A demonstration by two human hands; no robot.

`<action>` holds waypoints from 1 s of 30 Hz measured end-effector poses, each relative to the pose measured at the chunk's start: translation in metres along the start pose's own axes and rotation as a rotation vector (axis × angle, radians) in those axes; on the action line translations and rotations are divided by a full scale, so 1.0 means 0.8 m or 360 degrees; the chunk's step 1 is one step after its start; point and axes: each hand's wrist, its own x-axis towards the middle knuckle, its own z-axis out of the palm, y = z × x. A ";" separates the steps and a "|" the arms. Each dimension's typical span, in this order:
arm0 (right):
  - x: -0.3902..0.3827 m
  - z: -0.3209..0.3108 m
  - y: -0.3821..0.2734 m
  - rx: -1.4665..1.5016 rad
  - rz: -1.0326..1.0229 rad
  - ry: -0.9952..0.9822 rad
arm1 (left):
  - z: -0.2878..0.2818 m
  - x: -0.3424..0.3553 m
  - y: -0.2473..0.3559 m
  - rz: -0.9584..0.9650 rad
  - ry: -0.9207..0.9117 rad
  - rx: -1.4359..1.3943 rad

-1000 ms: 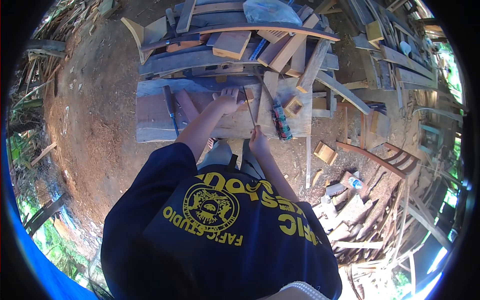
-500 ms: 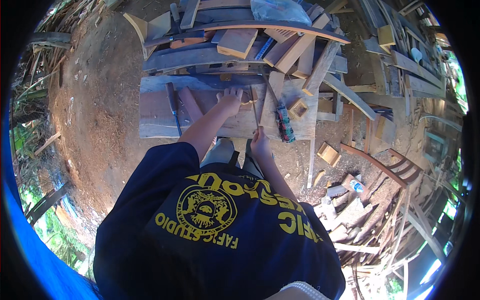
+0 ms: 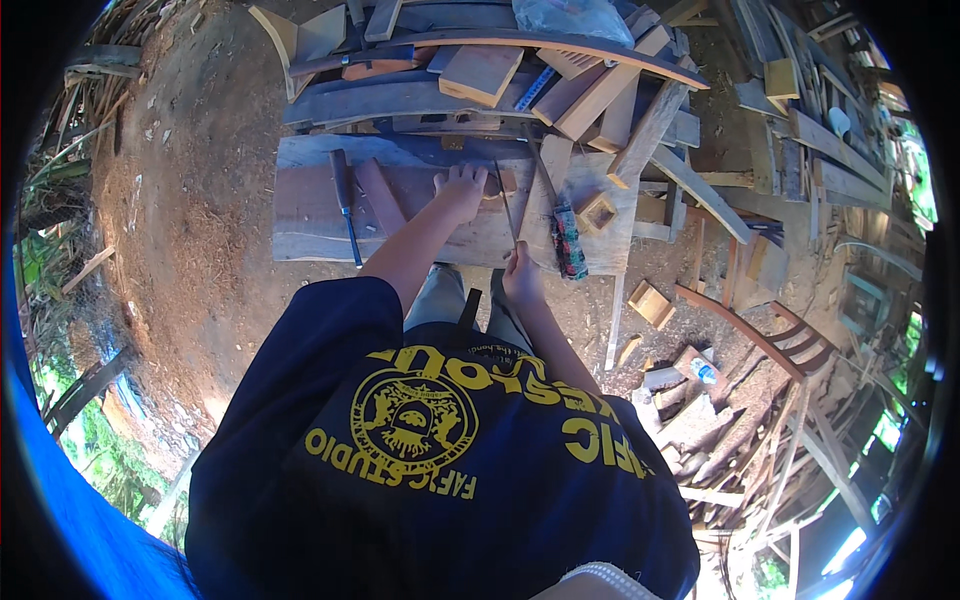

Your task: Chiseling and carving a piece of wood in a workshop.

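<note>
On the wooden workbench, my left hand presses its curled fingers over a small brown wood piece, whose end sticks out to the right. My right hand, closed at the bench's near edge, grips a long thin file. The file slants up and slightly left against that end; its grip is hidden in my fist. To its right lies a saw with a patterned handle. Left of my left arm are a reddish wood strip and a chisel with a dark handle.
A small hollow wooden box sits on the bench's right side. Boards and blocks are heaped behind, with a clear plastic bag on top. On the ground to the right are a curved wooden chair frame and scrap wood.
The file's far end has shifted a little to the left and away from me. My left hand stays on the wood piece. The whole view has shifted slightly.
</note>
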 end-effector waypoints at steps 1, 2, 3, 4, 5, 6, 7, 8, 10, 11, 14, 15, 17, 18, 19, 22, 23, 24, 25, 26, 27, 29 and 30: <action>-0.004 0.000 0.001 -0.0016 0.0018 -0.0017 | -0.001 -0.001 0.001 -0.0004 0.0012 0.0000; -0.009 -0.001 0.003 0.0009 -0.0014 0.0019 | -0.001 -0.002 0.001 -0.0006 0.0041 -0.0003; -0.015 -0.001 0.003 -0.0047 0.0047 -0.0052 | -0.002 -0.003 0.001 -0.0007 0.0053 -0.0013; -0.019 -0.002 0.003 -0.0065 0.0059 -0.0070 | -0.002 -0.003 0.001 -0.0007 0.0064 -0.0004; -0.021 -0.002 0.002 -0.0108 0.0112 -0.0060 | -0.002 -0.003 0.001 -0.0005 0.0056 -0.0007; -0.020 -0.001 0.000 -0.0095 0.0092 -0.0086 | -0.002 -0.002 0.002 -0.0005 0.0049 -0.0016; -0.014 0.001 -0.003 -0.0107 0.0115 -0.0089 | -0.001 -0.002 0.002 -0.0017 0.0045 0.0008; -0.005 0.004 -0.007 -0.0136 0.0228 -0.0177 | 0.000 -0.003 0.002 -0.0028 0.0040 0.0029; 0.024 0.011 -0.017 -0.0115 0.0070 -0.0032 | 0.002 -0.002 0.002 -0.0031 0.0069 0.0025; 0.041 0.014 -0.021 -0.0113 0.0094 -0.0051 | 0.004 -0.003 0.002 -0.0022 0.0099 0.0002; 0.070 0.018 -0.026 -0.0137 0.0062 0.0017 | 0.007 -0.006 0.004 -0.0018 0.0160 0.0014; 0.069 0.018 -0.024 -0.0195 0.0154 -0.0059 | 0.007 -0.008 0.004 -0.0020 0.0196 0.0048; 0.049 0.015 -0.014 -0.0115 0.0129 -0.0044 | 0.008 -0.009 0.004 -0.0033 0.0263 -0.0065; 0.033 0.013 -0.007 -0.0012 0.0181 -0.0090 | 0.008 -0.009 0.004 -0.0021 0.0290 -0.0046; 0.015 0.012 0.000 0.0032 0.0027 0.0030 | 0.008 -0.009 0.004 -0.0017 0.0278 -0.0039; -0.011 0.018 0.013 -0.0032 0.0009 0.0079 | 0.008 -0.008 0.004 -0.0030 0.0244 -0.0016; -0.008 0.021 0.014 -0.0118 0.0069 0.0082 | 0.008 -0.008 0.004 -0.0034 0.0231 0.0011; 0.001 0.026 0.012 -0.0085 0.0061 0.0066 | 0.008 -0.008 0.004 -0.0034 0.0251 0.0009; 0.016 0.030 0.009 -0.0094 0.0076 0.0062 | 0.008 -0.008 0.005 -0.0034 0.0274 0.0017; 0.032 0.033 0.004 -0.0113 0.0160 0.0027 | 0.008 -0.009 0.005 -0.0041 0.0262 0.0037; 0.045 0.035 -0.001 -0.0113 0.0120 0.0026 | 0.009 -0.009 0.006 -0.0035 0.0303 0.0029; 0.060 0.031 -0.009 -0.0107 0.0189 -0.0047 | 0.009 -0.010 0.007 -0.0036 0.0281 0.0052; 0.057 0.026 -0.012 -0.0140 0.0134 -0.0011 | 0.009 -0.011 0.007 -0.0032 0.0303 0.0029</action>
